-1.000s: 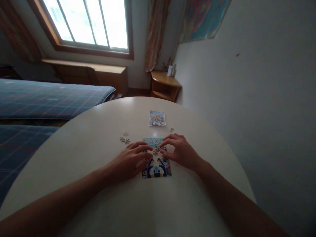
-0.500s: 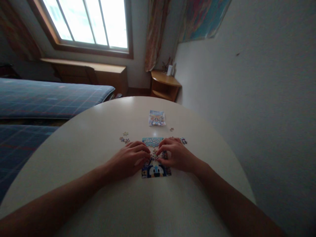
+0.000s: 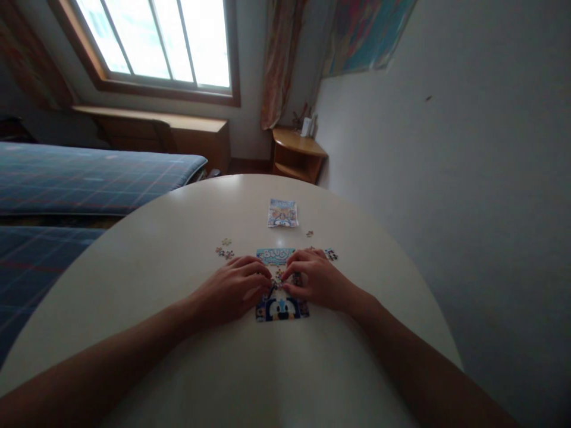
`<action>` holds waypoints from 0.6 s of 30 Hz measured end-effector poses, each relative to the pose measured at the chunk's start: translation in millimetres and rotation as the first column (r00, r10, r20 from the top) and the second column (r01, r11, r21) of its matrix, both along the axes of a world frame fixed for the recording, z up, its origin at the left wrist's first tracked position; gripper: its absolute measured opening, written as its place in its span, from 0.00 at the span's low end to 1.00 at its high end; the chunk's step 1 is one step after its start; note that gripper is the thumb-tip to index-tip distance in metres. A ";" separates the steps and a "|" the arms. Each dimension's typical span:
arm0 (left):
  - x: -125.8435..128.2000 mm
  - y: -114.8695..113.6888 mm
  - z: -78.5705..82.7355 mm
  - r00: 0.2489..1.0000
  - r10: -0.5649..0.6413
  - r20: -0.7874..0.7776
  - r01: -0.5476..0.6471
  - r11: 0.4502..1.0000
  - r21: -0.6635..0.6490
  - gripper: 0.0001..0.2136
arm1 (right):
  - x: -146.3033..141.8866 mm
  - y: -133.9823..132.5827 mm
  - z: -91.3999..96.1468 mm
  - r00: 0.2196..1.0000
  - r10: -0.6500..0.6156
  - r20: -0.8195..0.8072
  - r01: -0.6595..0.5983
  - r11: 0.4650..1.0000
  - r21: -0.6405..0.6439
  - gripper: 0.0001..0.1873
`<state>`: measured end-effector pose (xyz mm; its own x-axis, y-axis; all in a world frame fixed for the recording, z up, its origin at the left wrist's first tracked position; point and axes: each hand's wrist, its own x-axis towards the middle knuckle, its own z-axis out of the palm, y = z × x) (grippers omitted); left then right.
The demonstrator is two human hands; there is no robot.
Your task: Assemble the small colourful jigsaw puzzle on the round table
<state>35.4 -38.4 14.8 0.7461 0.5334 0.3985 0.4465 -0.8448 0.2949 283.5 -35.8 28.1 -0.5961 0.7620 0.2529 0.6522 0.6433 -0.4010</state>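
Note:
A partly assembled jigsaw puzzle (image 3: 283, 309) lies flat on the pale round table, with a blue cartoon dog's face at its near end and a lettered strip across the far end. Over its left side, my left hand (image 3: 241, 282) bends its fingers, thumb and fingertips close together at the middle; what is between them is hidden. Opposite it, my right hand (image 3: 319, 276) pinches a small puzzle piece (image 3: 279, 276) by the gap in the middle of the picture. The palms and part of the puzzle's sides are covered by the hands.
Loose puzzle pieces (image 3: 225, 252) lie left of the puzzle, others (image 3: 331, 254) beyond my right hand, and a single one (image 3: 310, 233) farther back. A small picture packet (image 3: 282, 214) sits farther up the table (image 3: 187, 368). A wall rises at the right; a plaid mattress (image 3: 98, 178) is at left.
The fingertips of my right hand have shifted very slightly at the middle of the puzzle, along with the small piece there. My left hand stays almost in place.

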 end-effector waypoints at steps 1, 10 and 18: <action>-0.1 0.1 -0.1 1.000 -0.001 -0.003 0.001 1.000 0.000 0.08 | 0.0 -0.1 -0.2 1.000 0.000 0.000 0.000 1.000 0.003 0.05; -0.9 -2.5 3.1 0.999 -0.010 -0.053 0.010 1.000 0.003 0.11 | -2.7 -1.4 4.3 1.000 -0.017 -0.008 0.017 1.000 0.007 0.05; -1.7 -4.2 8.0 0.993 -0.044 -0.107 0.048 0.998 0.032 0.16 | -3.1 0.1 -0.9 1.000 -0.022 0.014 0.022 1.000 0.016 0.04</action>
<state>33.7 -42.6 22.7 0.8085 0.4850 0.3335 0.4342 -0.8740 0.2183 280.4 -35.7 27.2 -0.5826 0.7711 0.2569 0.6720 0.6348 -0.3813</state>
